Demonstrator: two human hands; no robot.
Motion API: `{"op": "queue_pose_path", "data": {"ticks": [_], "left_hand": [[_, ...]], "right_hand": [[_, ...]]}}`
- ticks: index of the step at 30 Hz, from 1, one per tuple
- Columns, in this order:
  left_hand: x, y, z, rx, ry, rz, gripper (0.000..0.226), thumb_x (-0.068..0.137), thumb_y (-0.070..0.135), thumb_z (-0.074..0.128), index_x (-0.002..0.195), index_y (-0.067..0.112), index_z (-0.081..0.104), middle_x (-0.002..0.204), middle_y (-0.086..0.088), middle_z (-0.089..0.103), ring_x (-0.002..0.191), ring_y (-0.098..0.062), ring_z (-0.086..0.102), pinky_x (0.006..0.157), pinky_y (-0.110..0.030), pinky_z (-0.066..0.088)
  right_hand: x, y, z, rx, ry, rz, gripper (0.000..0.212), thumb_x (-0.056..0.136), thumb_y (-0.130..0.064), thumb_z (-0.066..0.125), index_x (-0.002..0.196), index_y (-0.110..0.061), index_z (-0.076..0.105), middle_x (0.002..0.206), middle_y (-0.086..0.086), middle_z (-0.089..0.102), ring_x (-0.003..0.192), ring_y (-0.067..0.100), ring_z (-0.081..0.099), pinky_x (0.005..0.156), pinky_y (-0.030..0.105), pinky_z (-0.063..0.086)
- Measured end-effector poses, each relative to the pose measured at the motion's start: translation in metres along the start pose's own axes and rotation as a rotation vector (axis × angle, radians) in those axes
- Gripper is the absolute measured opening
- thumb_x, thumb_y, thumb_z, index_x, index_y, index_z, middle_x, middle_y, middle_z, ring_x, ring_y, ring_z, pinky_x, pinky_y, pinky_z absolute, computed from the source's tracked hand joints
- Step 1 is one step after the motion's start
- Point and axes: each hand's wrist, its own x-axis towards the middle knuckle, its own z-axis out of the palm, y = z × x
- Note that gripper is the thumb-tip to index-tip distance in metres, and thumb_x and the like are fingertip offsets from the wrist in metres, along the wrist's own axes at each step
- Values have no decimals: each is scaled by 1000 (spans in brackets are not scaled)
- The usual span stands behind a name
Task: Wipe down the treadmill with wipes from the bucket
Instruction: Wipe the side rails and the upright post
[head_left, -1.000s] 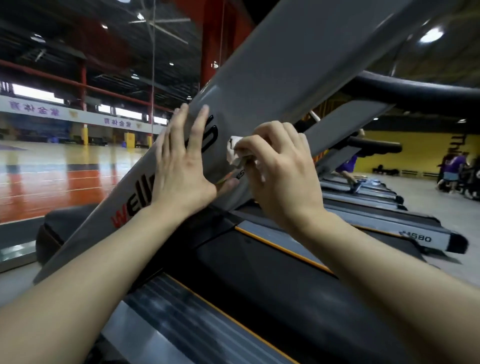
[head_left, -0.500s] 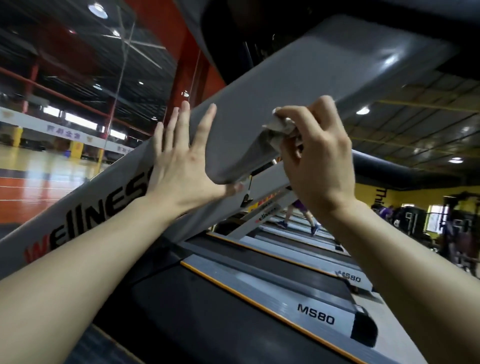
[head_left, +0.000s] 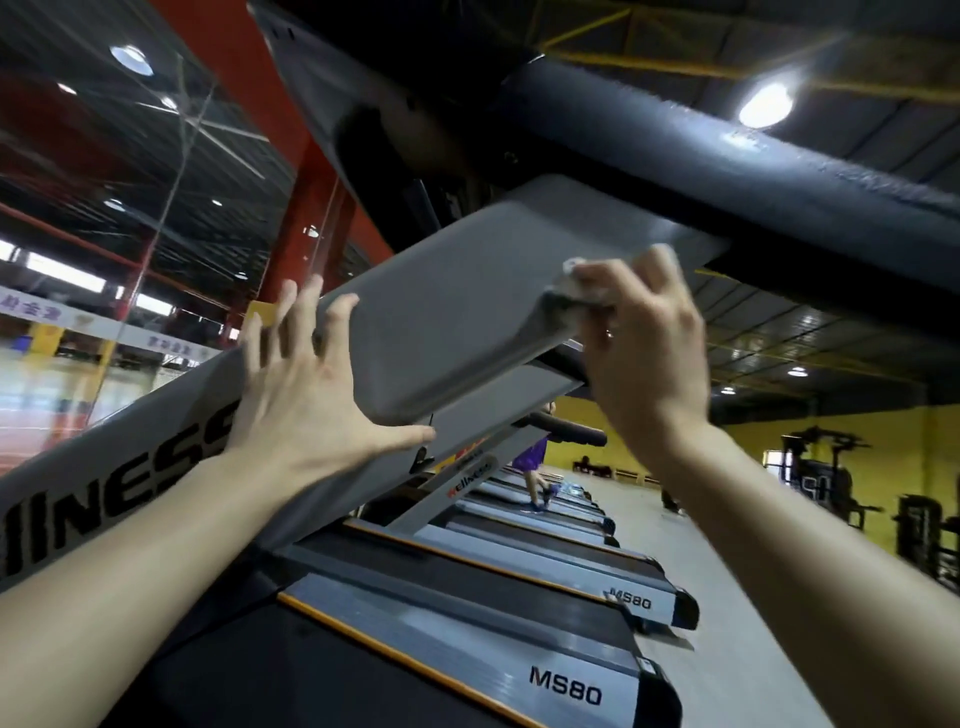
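Left hand: The left hand lies flat on the grey slanted upright of the treadmill, fingers straight and spread wide, thumb stretched along the upright's lower edge.
Right hand: The right hand curls its fingers round a crumpled white wipe and holds it against the upright's right edge, near its upper end.
Overhead: A thick dark handrail crosses just above the right hand. A dark console housing hangs over both hands.
Below: Under the arms runs a black belt beside a grey, orange-edged side rail marked MS80.
Alongside: Further treadmills line up behind it into the distance, with a runner in purple on one of them.
Background: A red column rises behind the upright. A glossy court floor lies to the left, weight machines stand before a yellow wall to the right, and a ceiling lamp glows above.
Hidden: The fingers cover most of the wipe, and what shows is blurred. The left forearm and the frame edge cut off the upright's black lettering. The runner's upper body is behind another treadmill's upright. The housing's top runs out of frame.
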Motion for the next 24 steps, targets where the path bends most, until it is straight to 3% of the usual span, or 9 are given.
{"op": "queue_pose_path", "data": {"ticks": [3, 5, 8, 11, 15, 17, 20, 21, 24], "left_hand": [[12, 22, -9, -1, 2, 93, 152, 48, 111, 53, 167, 32, 2, 178, -15, -1, 166, -32, -4, 132, -62, 5], [25, 39, -14, 5, -2, 149, 153, 49, 111, 53, 168, 35, -7, 178, -16, -4, 166, -32, -6, 131, -62, 5], [44, 59, -15, 9, -19, 173, 157, 47, 110, 54, 167, 36, -13, 177, -18, -4, 166, -33, -4, 131, -62, 7], [53, 68, -9, 53, 6, 156, 160, 45, 106, 64, 168, 33, -7, 172, -25, 12, 160, -41, 16, 128, -63, 17], [53, 69, -2, 112, 71, 139, 155, 45, 97, 69, 169, 30, 5, 163, -23, 26, 151, -42, 29, 124, -61, 25], [53, 68, -1, 103, 70, 130, 146, 52, 92, 65, 170, 30, 6, 163, -23, 25, 151, -43, 29, 124, -61, 24], [52, 65, 0, 98, 76, 157, 123, 74, 64, 71, 171, 30, 4, 165, -24, 24, 152, -46, 28, 124, -62, 24], [53, 63, 1, 106, 69, 154, 127, 73, 63, 78, 171, 31, 3, 165, -24, 24, 153, -45, 28, 124, -62, 24], [54, 63, 1, 113, 42, 135, 149, 52, 92, 71, 170, 32, 4, 166, -22, 24, 154, -42, 26, 126, -60, 23]], "right_hand": [[10, 42, -22, -38, 166, 338, 16, 98, -16, 70, 112, -10, 75, 107, 20, 62, 83, 19, 51, 72, 16, 44], [0, 40, -14, -13, 184, 405, 10, 97, -12, 70, 106, -7, 73, 103, 19, 62, 82, 13, 45, 69, 2, 32], [-23, 11, 0, 73, 88, 231, 25, 89, 3, 72, 111, -10, 74, 102, 13, 58, 81, 13, 49, 70, 18, 43], [-10, 9, -11, 76, -60, -69, 35, 87, 7, 70, 117, -10, 77, 101, 12, 56, 85, 22, 57, 74, 30, 53], [34, 44, -22, -10, 163, 160, 32, 90, 3, 65, 113, -12, 80, 107, 15, 58, 90, 30, 62, 76, 48, 58], [29, 19, -9, 16, 73, 64, 27, 89, -1, 62, 109, -10, 79, 106, 16, 56, 93, 32, 60, 78, 47, 57], [8, -22, 6, 69, -360, -345, 20, 91, -9, 65, 108, -3, 73, 108, 15, 53, 101, 33, 55, 86, 46, 54], [16, -18, 4, 56, -402, -391, 19, 93, -11, 63, 107, -3, 73, 108, 15, 53, 100, 31, 54, 84, 47, 53], [57, 24, -14, -37, -180, -152, 25, 98, -15, 56, 105, -7, 79, 105, 13, 55, 91, 26, 54, 80, 44, 54]]}}
